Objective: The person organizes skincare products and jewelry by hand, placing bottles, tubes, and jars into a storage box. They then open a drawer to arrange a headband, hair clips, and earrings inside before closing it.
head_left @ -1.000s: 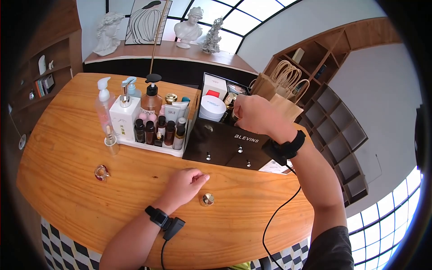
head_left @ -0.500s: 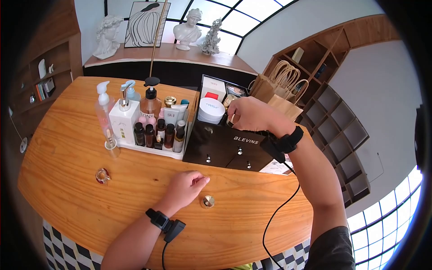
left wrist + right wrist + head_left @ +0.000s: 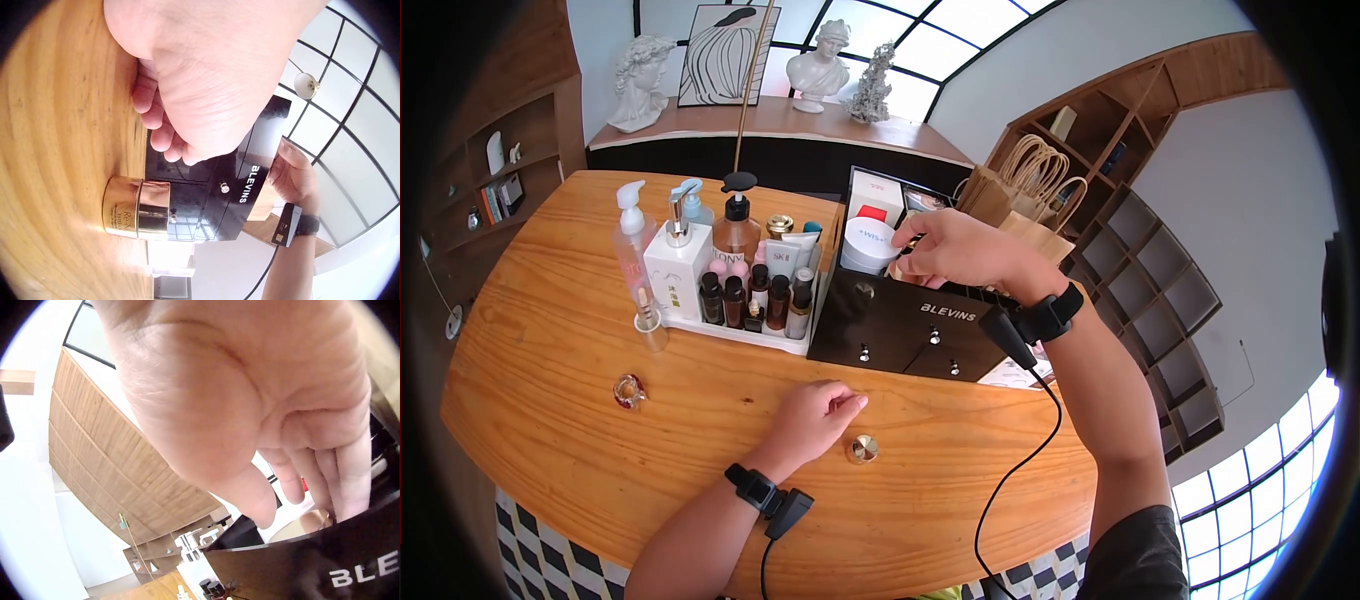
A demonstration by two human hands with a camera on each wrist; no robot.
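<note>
My right hand (image 3: 965,255) reaches down into the open top of a black BLEVINS cosmetics box (image 3: 890,320). Its fingers are spread from the thumb beside a white round jar (image 3: 867,246). In the right wrist view the fingertips (image 3: 353,509) dip behind the box's front wall, close to a partly hidden gold-edged item. My left hand (image 3: 812,415) rests on the wooden table with loosely curled fingers and nothing in them. Just right of it stands a small jar with a shiny gold lid (image 3: 862,449), whose label also shows in the left wrist view.
Left of the box, a white tray (image 3: 750,335) holds dark bottles, tubes and a pump bottle (image 3: 737,230). A white pump dispenser (image 3: 676,270), a clear tube (image 3: 650,325) and a red-and-gold ring-shaped item (image 3: 629,391) lie further left. Paper bags (image 3: 1015,205) stand behind the box.
My right hand's fingers have shifted left toward the white jar, and the thumb and fingers have spread apart. The left hand has stayed in place.
</note>
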